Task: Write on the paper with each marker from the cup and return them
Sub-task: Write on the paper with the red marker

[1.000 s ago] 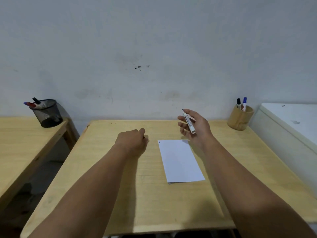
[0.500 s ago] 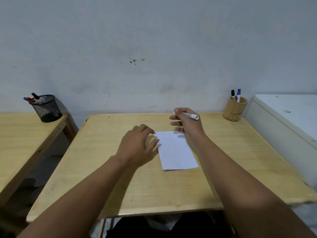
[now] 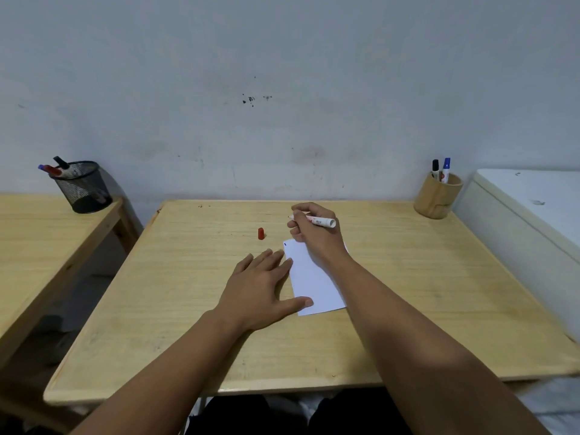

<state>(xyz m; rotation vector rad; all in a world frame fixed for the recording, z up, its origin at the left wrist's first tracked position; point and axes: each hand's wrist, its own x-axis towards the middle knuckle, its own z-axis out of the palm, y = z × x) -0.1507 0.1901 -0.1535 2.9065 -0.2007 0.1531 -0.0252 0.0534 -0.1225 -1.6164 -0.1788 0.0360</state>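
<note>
left hand (image 3: 260, 287) lies flat on the wooden table (image 3: 175, 293), palm down, fingers spread & straight, holding nothing. its fingertips & thumb tip touch the left edge of the white paper (image 3: 314, 277), thumb near the sheet's near left corner.

right hand (image 3: 317, 233) is closed round a white marker (image 3: 320, 221), fingers curled in a writing grip. marker lies nearly level, blunt white end pointing right, uncapped tip poking out left of the fingers; tip is above the table just past the paper's far edge, cannot tell if it touches anything. right wrist & forearm cross over the paper's right side & hide that part.

paper sits mid-table, a bit right of centre, w/ a small blue mark at its far left corner. a red cap (image 3: 260, 233) stands upright on the table, left of the right hand & beyond the left fingertips, apart from both.

tan cup (image 3: 437, 199) at the table's far right corner by the wall, w/ a black-capped marker (image 3: 435, 167) & a blue-capped marker (image 3: 446, 166) standing in it. well apart from the hands, open tabletop between.

off left, a black mesh holder (image 3: 82, 188) w/ pens on a second table (image 3: 37, 233). white cabinet (image 3: 530, 211) to the right, just beside the cup.
</note>
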